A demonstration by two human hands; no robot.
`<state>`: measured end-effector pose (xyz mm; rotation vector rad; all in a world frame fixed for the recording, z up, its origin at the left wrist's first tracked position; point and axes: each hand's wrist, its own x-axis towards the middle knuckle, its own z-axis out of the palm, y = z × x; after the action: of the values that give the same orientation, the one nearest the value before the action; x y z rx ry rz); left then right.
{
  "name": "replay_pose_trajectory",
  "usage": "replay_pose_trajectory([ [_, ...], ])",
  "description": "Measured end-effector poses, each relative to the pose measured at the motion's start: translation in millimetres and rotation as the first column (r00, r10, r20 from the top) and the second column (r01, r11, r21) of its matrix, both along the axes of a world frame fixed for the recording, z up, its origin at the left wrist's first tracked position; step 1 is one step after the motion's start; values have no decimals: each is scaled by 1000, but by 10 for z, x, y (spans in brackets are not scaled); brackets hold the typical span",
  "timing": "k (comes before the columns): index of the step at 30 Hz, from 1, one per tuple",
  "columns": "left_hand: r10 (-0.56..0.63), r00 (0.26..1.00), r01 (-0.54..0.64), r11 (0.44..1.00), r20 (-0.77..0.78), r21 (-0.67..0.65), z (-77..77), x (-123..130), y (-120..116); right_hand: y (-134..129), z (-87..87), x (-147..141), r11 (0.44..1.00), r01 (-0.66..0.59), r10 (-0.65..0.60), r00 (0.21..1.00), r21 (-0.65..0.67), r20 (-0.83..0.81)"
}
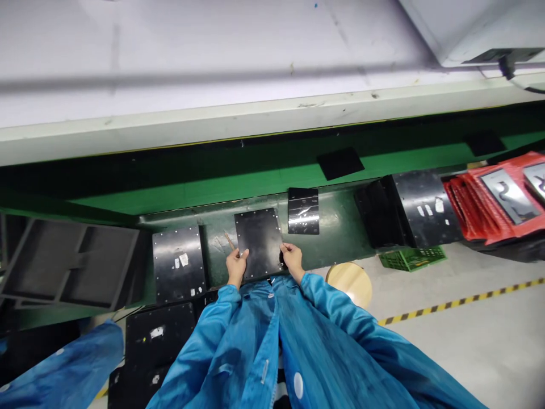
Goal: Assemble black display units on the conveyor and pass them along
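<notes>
A flat black panel [259, 241] with small light studs along its edges lies on the dark green bench, close in front of me. At its left edge is my left hand [237, 266], closed round a thin pointed tool, apparently tweezers [229, 241], whose tips point away from me. My right hand [292, 258] is closed in a pinch on the panel's right edge. Just beyond that hand lies a smaller glossy black plate [303, 211] with pale scuffs. Another studded black panel [177, 262], bearing white label scraps, rests to the left.
Black foam trays [76, 261] are stacked at the far left, near another person's blue sleeve [63, 369]. Stacked black panels [426, 207] and red bubble-wrap packs [489, 196] stand right. Below are a green crate [413, 258] and round wooden stool [349, 284]. A white shelf [255, 116] overhangs the bench.
</notes>
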<state>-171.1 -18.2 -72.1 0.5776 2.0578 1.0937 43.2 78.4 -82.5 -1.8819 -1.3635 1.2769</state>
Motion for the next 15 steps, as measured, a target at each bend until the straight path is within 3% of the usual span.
replay_pose_trajectory([
  [5, -194, 938, 105, 949, -287, -299, 64, 7, 43, -6, -47, 85, 1000, -5, 4, 1000, 30, 17],
  [11, -269, 867, 108, 924, -420, -368, 124, 78, 95, -20, 68, 150, 994, -100, 86, 968, 49, 236],
  [15, -305, 896, 199, 925, -321, -323, 123, 25, 195, 198, 227, -7, 984, -175, 176, 931, -32, 319],
])
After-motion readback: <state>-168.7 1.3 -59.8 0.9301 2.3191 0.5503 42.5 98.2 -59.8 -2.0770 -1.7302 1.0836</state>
